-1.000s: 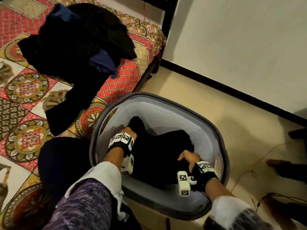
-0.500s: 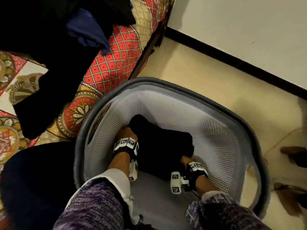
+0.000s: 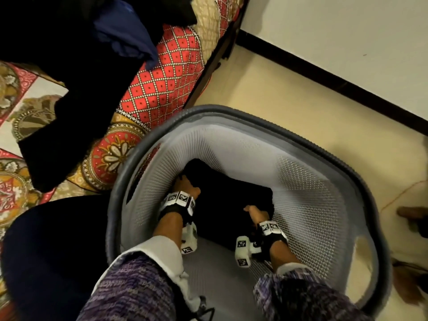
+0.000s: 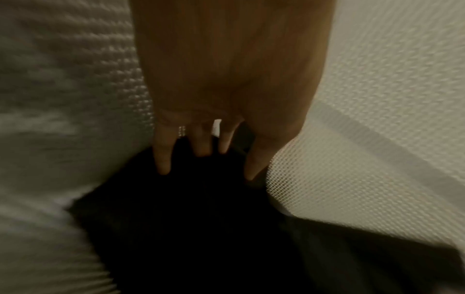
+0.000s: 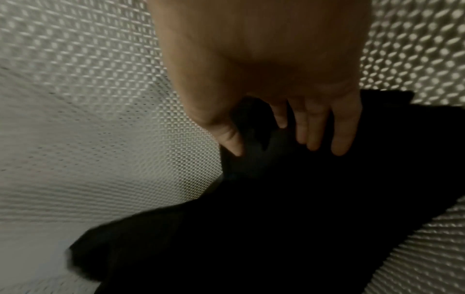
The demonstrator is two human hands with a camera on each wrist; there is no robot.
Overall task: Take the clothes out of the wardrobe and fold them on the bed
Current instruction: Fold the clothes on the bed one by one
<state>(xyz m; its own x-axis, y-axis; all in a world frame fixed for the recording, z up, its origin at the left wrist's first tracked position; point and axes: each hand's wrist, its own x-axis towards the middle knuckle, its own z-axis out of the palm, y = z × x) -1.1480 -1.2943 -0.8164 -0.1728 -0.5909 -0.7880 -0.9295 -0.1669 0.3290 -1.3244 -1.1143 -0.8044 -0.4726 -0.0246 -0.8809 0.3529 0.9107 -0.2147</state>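
A folded black garment (image 3: pixel 231 198) lies deep inside a grey-rimmed white mesh laundry basket (image 3: pixel 231 112) on the floor beside the bed (image 3: pixel 162 89). My left hand (image 3: pixel 185 185) is at the garment's far left corner. In the left wrist view the left hand (image 4: pixel 206 171) has fingers and thumb dug into the black garment (image 4: pixel 201 218), holding it. My right hand (image 3: pixel 251 210) is at the garment's near right edge. In the right wrist view the right hand (image 5: pixel 284 149) pinches a fold of the black garment (image 5: pixel 302 199) between thumb and fingers.
A loose pile of black and dark blue clothes (image 3: pixel 81 77) lies on the patterned bedspread at upper left. A dark blue shape (image 3: pixel 46 251) fills the lower left. Someone's foot (image 3: pixel 412 212) and a cable lie on the cream floor at the right edge. A white wall runs behind.
Both hands have gone lower into the basket with the black garment. The view has tilted down and drawn closer to the basket.
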